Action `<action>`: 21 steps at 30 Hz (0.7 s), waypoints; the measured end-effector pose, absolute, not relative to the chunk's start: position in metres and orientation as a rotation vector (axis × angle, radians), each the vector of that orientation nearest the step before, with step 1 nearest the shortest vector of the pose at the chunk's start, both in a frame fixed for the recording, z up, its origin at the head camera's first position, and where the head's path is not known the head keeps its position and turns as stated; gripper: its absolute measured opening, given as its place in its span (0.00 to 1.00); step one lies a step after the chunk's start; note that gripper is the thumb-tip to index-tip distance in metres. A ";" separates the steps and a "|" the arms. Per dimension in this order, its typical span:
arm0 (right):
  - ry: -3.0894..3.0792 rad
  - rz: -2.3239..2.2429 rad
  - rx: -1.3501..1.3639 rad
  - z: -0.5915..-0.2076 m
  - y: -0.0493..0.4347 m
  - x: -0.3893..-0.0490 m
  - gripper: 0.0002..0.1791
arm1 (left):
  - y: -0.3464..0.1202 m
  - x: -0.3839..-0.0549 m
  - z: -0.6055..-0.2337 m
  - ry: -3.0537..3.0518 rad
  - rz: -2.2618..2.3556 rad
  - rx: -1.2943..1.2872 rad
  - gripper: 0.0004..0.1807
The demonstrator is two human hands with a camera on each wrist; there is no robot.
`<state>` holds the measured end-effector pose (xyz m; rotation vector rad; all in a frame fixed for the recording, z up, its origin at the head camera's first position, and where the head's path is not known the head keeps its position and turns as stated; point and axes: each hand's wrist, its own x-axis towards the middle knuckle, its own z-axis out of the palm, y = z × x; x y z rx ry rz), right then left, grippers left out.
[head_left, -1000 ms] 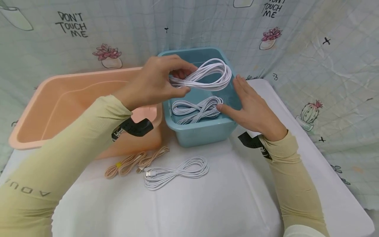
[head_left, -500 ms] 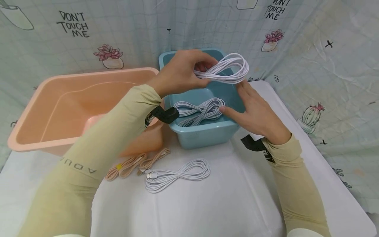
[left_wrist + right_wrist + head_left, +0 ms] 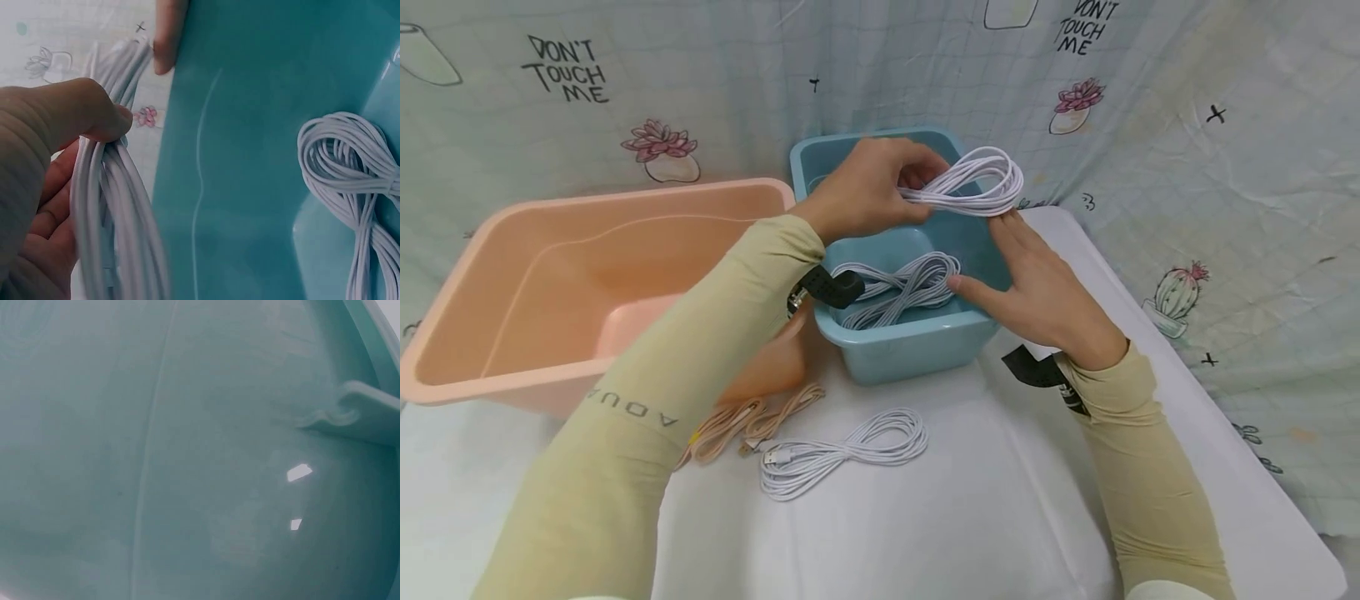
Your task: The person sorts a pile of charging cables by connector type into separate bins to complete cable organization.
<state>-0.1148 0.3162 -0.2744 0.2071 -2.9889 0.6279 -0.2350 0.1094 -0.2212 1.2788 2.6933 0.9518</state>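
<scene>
My left hand [image 3: 876, 187] pinches a coiled white cable [image 3: 976, 185] between thumb and fingers, above the far right part of the blue bin [image 3: 917, 337]. In the left wrist view the held white bundle passes under the thumb [image 3: 106, 119]. My right hand [image 3: 1045, 292] lies along the bin's right side with straight fingers, its thumb over the near part of the bin. The fingertips are close under the held coil; whether they touch it I cannot tell. Coiled white cables [image 3: 910, 287] lie inside the bin. Only the bin's blue wall [image 3: 206, 456] fills the right wrist view.
A large peach bin [image 3: 572, 275] stands left of the blue one. In front, on the white tablecloth [image 3: 880, 542], lie tan cable bundles [image 3: 786, 414] and a coiled white USB cable [image 3: 846, 454]. A printed curtain [image 3: 880, 58] hangs behind.
My left hand has carried the white cable to the right, over the bin's right side. The right hand has kept its place there. The view has shifted slightly.
</scene>
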 end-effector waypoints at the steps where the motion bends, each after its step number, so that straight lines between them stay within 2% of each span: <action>1: -2.992 0.628 0.206 -0.275 0.316 -0.115 0.53 | 0.109 -0.236 -0.222 2.693 0.948 1.265 0.22; 21: -3.028 0.613 0.134 -0.277 0.315 -0.113 0.54 | 0.104 -0.256 -0.243 2.717 0.736 0.997 0.22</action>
